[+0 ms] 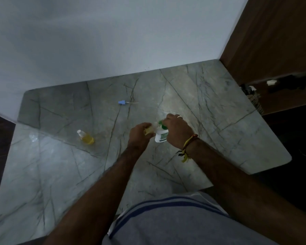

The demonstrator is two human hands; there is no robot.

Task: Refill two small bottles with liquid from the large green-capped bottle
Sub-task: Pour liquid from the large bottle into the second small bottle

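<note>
Here the left hand [140,132] is curling its fingers round a small bottle [148,130] of yellow liquid, while the right hand [178,129] is gripping the large white bottle [161,136] below its green cap [162,125]. Well left of both, a second small bottle [86,137] is standing on the marble counter [219,121], with a blue nozzle [121,102] lying beyond the fingertips.

Marble counter [219,121] bears yellow-filled bottle [86,137] and blue-capped spray tube [124,102].
</note>
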